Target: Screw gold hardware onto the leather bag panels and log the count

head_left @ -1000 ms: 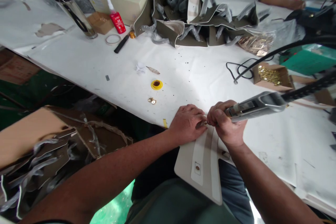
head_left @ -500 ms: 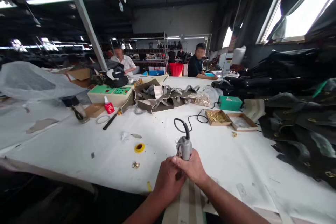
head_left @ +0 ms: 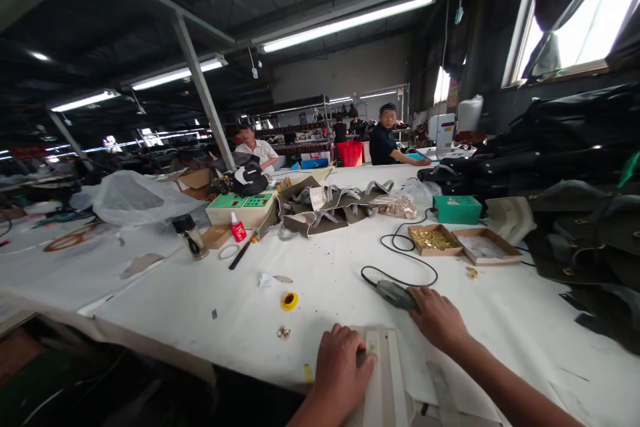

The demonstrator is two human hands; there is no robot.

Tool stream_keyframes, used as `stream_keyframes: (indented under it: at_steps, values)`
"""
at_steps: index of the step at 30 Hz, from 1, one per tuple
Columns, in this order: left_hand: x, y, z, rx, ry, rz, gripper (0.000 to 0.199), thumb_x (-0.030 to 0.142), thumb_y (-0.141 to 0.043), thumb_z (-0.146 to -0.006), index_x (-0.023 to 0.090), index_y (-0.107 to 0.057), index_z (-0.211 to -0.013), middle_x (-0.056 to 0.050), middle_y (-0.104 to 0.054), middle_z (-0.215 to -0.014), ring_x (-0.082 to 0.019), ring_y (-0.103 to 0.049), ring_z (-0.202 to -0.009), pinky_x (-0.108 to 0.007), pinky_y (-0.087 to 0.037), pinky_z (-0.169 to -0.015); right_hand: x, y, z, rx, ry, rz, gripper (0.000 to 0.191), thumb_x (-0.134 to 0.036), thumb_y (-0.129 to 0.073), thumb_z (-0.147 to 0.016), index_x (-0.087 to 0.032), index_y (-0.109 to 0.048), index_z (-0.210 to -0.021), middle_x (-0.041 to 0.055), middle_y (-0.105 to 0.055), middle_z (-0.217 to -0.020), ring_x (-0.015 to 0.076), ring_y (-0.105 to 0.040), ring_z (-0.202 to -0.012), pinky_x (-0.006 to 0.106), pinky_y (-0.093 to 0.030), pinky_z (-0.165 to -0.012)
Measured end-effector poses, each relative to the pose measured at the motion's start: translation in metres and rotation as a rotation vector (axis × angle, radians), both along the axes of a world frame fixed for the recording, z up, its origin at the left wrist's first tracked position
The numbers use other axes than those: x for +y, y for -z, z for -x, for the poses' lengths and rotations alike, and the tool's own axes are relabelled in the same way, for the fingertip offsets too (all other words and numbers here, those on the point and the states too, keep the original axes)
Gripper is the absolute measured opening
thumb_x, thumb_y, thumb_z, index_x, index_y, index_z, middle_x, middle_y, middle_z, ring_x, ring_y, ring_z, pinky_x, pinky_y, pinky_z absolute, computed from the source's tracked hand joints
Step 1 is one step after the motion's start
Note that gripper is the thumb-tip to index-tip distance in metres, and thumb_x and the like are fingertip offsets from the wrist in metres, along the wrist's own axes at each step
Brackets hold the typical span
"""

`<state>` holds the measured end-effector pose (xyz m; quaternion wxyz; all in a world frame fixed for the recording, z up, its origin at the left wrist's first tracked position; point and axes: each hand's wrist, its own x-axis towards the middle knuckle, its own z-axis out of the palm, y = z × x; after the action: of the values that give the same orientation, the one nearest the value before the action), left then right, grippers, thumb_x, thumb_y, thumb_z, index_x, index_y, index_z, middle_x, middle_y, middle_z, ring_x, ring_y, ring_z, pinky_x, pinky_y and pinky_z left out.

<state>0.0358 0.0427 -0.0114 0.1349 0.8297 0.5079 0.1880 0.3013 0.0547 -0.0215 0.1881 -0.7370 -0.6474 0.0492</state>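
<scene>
My right hand [head_left: 440, 317] is closed on a grey corded electric screwdriver [head_left: 395, 294], which lies nearly flat at the tabletop, its cord end pointing left. Its tip is hidden by my hand. My left hand [head_left: 341, 367] grips the left edge of a beige striped panel [head_left: 383, 373] at the table's front edge, thumb on top and fingers curled. Left of that hand are a small cluster of gold metal fittings [head_left: 283, 332] and a yellow ring-shaped roll [head_left: 289, 301].
Ahead stand a box of gold fittings [head_left: 434, 238], a second shallow box [head_left: 487, 245] and a green box [head_left: 457, 209]. Dark bag pieces [head_left: 325, 210] lie at the back, beside a control unit [head_left: 240, 208] and red bottle [head_left: 238, 228]. Dark bags pile up right [head_left: 590, 213]. Co-workers sit beyond.
The screwdriver, upright between both hands before, now lies tilted down to the right in my right hand alone. My hands have separated; the left now holds the panel's edge. The view has shifted.
</scene>
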Motion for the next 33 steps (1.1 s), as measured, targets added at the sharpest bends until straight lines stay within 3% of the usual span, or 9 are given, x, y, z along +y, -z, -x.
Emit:
stream_keyframes:
  at_steps: [5,8,12,16,18,20,24,28,33]
  values:
    - [-0.013,-0.016,0.006,0.058,0.011,0.106,0.017,0.039,-0.07,-0.082,0.025,-0.071,-0.089,-0.005,-0.076,-0.101,-0.031,-0.063,-0.105,-0.046,-0.04,-0.093,-0.046,0.031,0.014,0.054,-0.01,-0.284,0.036,-0.046,-0.057,-0.096,-0.026,-0.073,-0.121,0.0132,-0.074,-0.115,0.0344,-0.069,-0.104,0.049,-0.052,-0.092]
    - [-0.026,-0.025,0.008,0.08,0.016,0.16,0.028,0.045,-0.069,-0.082,0.026,-0.073,-0.103,-0.007,-0.076,-0.105,-0.034,-0.064,-0.107,-0.048,-0.042,-0.094,-0.076,0.034,0.045,0.314,-0.049,-0.18,0.044,-0.062,-0.061,-0.091,-0.026,-0.079,-0.109,0.011,-0.077,-0.095,0.0332,-0.072,-0.086,0.047,-0.057,-0.08]
    - [-0.044,-0.036,0.012,-0.063,0.007,0.272,0.054,0.051,-0.072,-0.082,0.024,-0.068,-0.129,-0.011,-0.072,-0.119,-0.035,-0.063,-0.114,-0.049,-0.046,-0.1,-0.102,0.001,0.087,0.864,-0.181,-0.019,0.057,-0.063,-0.057,-0.093,-0.023,-0.071,-0.133,0.0118,-0.077,-0.112,0.0335,-0.073,-0.099,0.045,-0.06,-0.089]
    - [-0.055,-0.046,0.022,-0.575,0.122,0.562,0.058,0.055,-0.072,-0.087,0.024,-0.064,-0.136,-0.01,-0.069,-0.134,-0.032,-0.061,-0.128,-0.044,-0.046,-0.11,-0.113,-0.039,0.108,1.185,-0.362,0.031,0.052,-0.061,-0.051,-0.101,-0.025,-0.073,-0.132,0.0111,-0.068,-0.138,0.0328,-0.059,-0.134,0.05,-0.042,-0.118]
    - [-0.06,-0.046,0.026,-0.863,0.089,0.682,0.051,0.056,-0.067,-0.092,0.021,-0.069,-0.129,-0.011,-0.072,-0.13,-0.032,-0.064,-0.126,-0.044,-0.047,-0.111,-0.115,-0.048,0.112,1.215,-0.432,0.038,0.045,-0.058,-0.053,-0.101,-0.027,-0.076,-0.126,0.0099,-0.068,-0.137,0.0321,-0.059,-0.132,0.049,-0.043,-0.117]
    - [-0.066,-0.043,0.029,-1.07,-0.048,0.731,0.045,0.054,-0.066,-0.094,0.019,-0.074,-0.121,-0.011,-0.074,-0.127,-0.031,-0.065,-0.126,-0.043,-0.048,-0.112,-0.114,-0.049,0.112,1.214,-0.426,-0.027,0.038,-0.055,-0.059,-0.099,-0.027,-0.079,-0.116,0.0091,-0.073,-0.126,0.0304,-0.066,-0.12,0.045,-0.05,-0.109]
    - [-0.076,-0.036,0.028,-1.224,-0.264,0.768,0.04,0.049,-0.074,-0.09,0.022,-0.078,-0.119,-0.008,-0.072,-0.135,-0.031,-0.06,-0.135,-0.04,-0.045,-0.117,-0.102,-0.042,0.102,1.094,-0.206,-0.261,0.028,-0.05,-0.071,-0.092,-0.024,-0.077,-0.101,0.0062,-0.075,-0.101,0.0243,-0.07,-0.091,0.035,-0.056,-0.081]
    - [-0.081,-0.041,0.019,-1.183,-0.102,0.775,0.047,0.05,-0.068,-0.095,0.022,-0.072,-0.133,-0.01,-0.066,-0.143,-0.032,-0.056,-0.139,-0.042,-0.043,-0.12,-0.092,-0.042,0.091,0.987,-0.183,-0.243,0.029,-0.049,-0.075,-0.089,-0.023,-0.077,-0.099,0.0054,-0.074,-0.095,0.0208,-0.066,-0.079,0.032,-0.052,-0.066]
    - [-0.084,-0.053,0.01,-1.03,0.051,0.728,0.05,0.048,-0.059,-0.102,0.027,-0.06,-0.146,-0.007,-0.062,-0.149,-0.03,-0.055,-0.14,-0.041,-0.04,-0.122,-0.093,-0.049,0.09,1.04,-0.138,-0.17,0.026,-0.048,-0.074,-0.089,-0.023,-0.073,-0.094,0.003,-0.074,-0.087,0.019,-0.062,-0.072,0.031,-0.052,-0.065]
